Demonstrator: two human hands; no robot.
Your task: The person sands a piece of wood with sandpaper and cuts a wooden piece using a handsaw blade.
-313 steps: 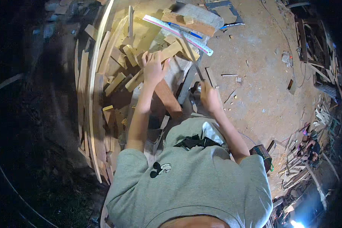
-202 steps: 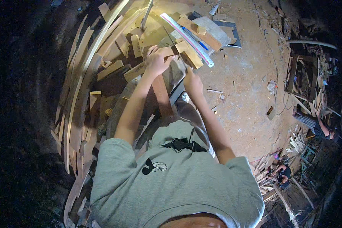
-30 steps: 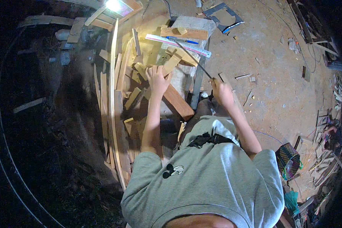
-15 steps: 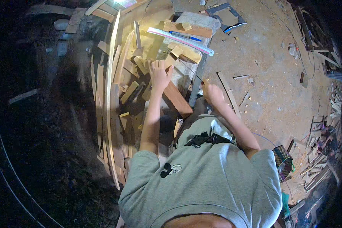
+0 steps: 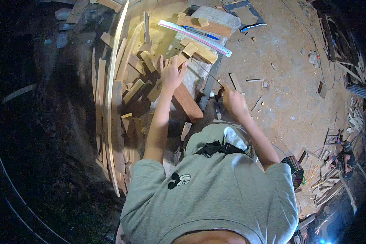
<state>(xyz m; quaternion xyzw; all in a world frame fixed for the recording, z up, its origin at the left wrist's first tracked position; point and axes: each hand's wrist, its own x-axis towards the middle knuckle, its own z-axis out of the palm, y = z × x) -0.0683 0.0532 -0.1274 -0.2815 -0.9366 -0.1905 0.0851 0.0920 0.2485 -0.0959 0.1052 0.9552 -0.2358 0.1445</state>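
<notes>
My left hand (image 5: 173, 74) lies over the far end of a reddish-brown wooden block (image 5: 188, 103), thumb on the right side and fingers bent over it. A small pale wood piece (image 5: 190, 50) sits just beyond the fingertips. Closed around the near end of a thin, dark, rod-like tool (image 5: 207, 72) is my right hand (image 5: 234, 101). The tool slants up and left toward the wood by my left hand; its exact kind and its tip are unclear. Past both hands lie a white ruler (image 5: 194, 38) and a blue pen (image 5: 201, 32).
Long wooden strips (image 5: 111, 97) stretch along the left, with several offcuts (image 5: 133, 90) heaped beside them. A wooden board (image 5: 209, 26) lies at the far end. Scraps dot the dirt floor (image 5: 284, 89) on the right, near a checkered basket (image 5: 293, 168) and a scrap pile (image 5: 329, 187).
The view has shifted slightly. My left fingers have spread a little on the block. The tool in my right hand still points toward the wood, with only a small shift.
</notes>
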